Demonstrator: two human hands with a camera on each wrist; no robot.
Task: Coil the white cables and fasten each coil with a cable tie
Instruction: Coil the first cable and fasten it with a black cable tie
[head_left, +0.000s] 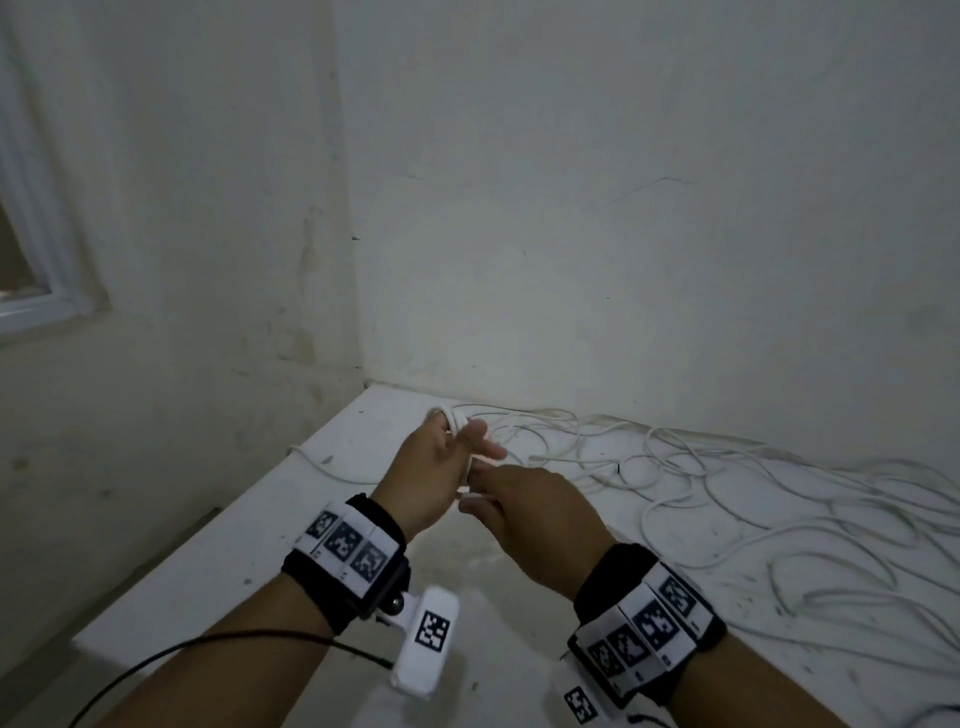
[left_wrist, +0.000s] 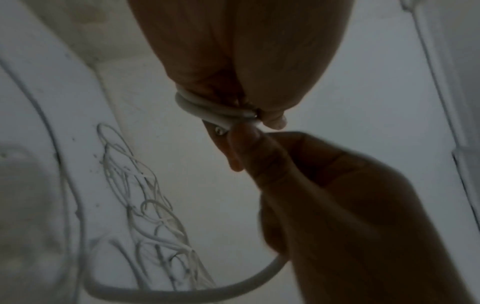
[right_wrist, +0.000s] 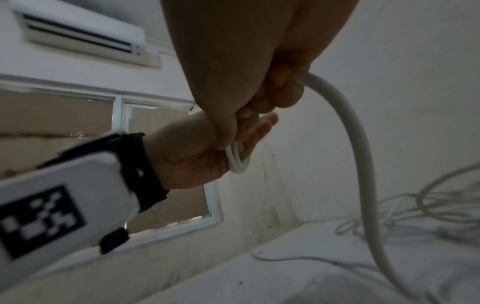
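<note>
Around left hand (head_left: 430, 467), 2 cable loops (head_left: 453, 420), crosswise

left grip (head_left: 436, 473): raised, palm inward, thumb pressed in | right grip (head_left: 540, 519): curled, pinching, touching left grip

White round cable (right_wrist: 366, 164): two tight turns wound around fingers of left hand (head_left: 431, 467), next stretch pinched in right hand (head_left: 535, 514); remainder hanging down to loose, tangled loops spread across desk (head_left: 249, 545).

Black wristbands (head_left: 317, 587); black-white marker tiles (head_left: 343, 545); white camera blocks (head_left: 428, 644); black cable (head_left: 260, 632).
</note>
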